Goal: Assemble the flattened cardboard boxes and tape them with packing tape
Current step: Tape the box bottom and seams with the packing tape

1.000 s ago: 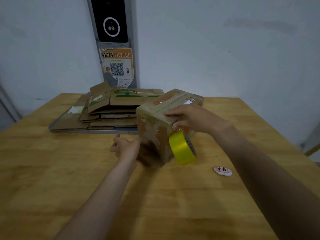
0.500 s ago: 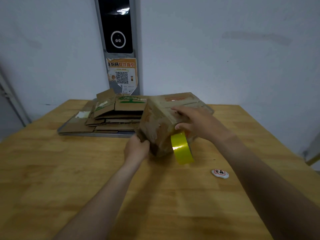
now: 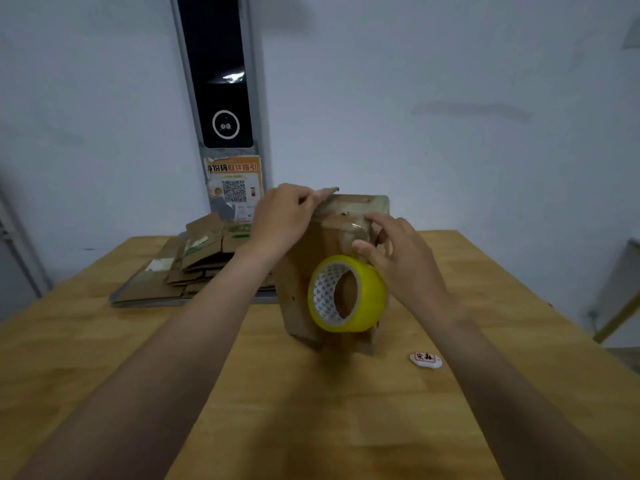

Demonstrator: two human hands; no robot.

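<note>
Near the table's [image 3: 104, 375] middle the box [image 3: 298, 306] stands on end, left hand [image 3: 280, 220] pinching its top flap, right hand [image 3: 401, 261] pressing tape there, roll [image 3: 346, 294] dangling; next, I judge, comes smoothing and tearing.

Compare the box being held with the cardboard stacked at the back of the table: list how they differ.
The held box is folded into a three-dimensional shape and stands on end; the stacked cardboard lies flattened in layers. The box is gripped by the left hand and right hand, with a yellow tape roll hanging against it; the stack is untouched. The box sits mid-table, the stack near the wall. Both are worn brown cardboard.
</note>
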